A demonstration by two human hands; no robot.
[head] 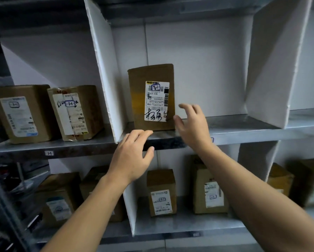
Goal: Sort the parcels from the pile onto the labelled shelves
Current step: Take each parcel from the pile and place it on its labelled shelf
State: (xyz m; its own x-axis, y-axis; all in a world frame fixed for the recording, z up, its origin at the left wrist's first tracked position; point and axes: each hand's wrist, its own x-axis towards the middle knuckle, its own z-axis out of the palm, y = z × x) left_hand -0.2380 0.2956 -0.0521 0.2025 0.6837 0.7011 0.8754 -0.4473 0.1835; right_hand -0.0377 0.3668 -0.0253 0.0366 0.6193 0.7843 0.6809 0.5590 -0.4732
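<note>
Cardboard job. Nearest us, left hand [132, 155] hovers loose-fingered at the shelf edge [243, 137], right of the white divider [105, 79], gripping nothing. Right hand [192, 122] sits further right, fingers spread, also empty. Beyond them the parcel [152, 97] stands upright just right of the divider, label facing out. We judge it stiff, light and tippy, so we'd grip both side faces, low.

A brown parcel [151, 99] with a white pen-marked label stands upright in the middle compartment of the upper shelf [243, 125], toward its left.
</note>
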